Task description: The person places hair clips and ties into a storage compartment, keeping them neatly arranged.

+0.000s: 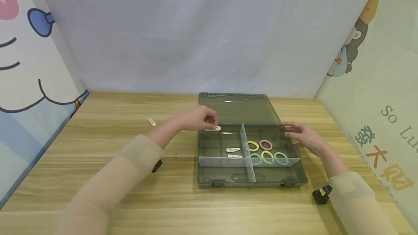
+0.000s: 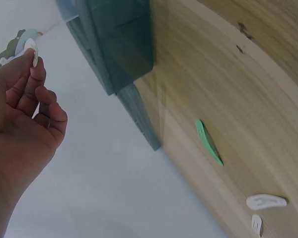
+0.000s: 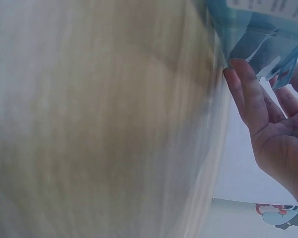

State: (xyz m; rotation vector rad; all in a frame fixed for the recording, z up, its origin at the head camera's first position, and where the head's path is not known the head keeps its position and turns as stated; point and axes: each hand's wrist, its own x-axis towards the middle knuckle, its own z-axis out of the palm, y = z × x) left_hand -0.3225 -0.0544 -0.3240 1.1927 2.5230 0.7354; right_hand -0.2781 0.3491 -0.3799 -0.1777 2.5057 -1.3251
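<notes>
Hands first. Left hand (image 1: 198,118) pinches a white hair clip (image 1: 213,128) over the rear-left part of an open grey see-through box (image 1: 235,184), wrist bent, forearm reaching in from lower left. Right hand (image 1: 307,140) lies along the box's right side near the back, fingers loosely extended, touching the wall, clasping nothing. Cream sleeves (image 1: 359,200) on both arms.

Box: rear-left compartment has two white clips (image 1: 233,150), side by side; rear-right has five rings (image 1: 260,144), two yellow, two green, one pink. Lid (image 1: 238,110) laid back, away from the person.

Tabletop (image 1: 163,206): pale wood grain, a few dark marks. Left of the box, in the left wrist view, a green clip (image 2: 207,141) and two loose white clips (image 2: 266,201) near it.

Room: whitish cloth (image 1: 196,28) hangs behind the tabletop, lightly creased. Left panel (image 1: 19,86), large cartoon print; right panel (image 1: 369,93), pale, with cartoon figures and coloured lettering.
</notes>
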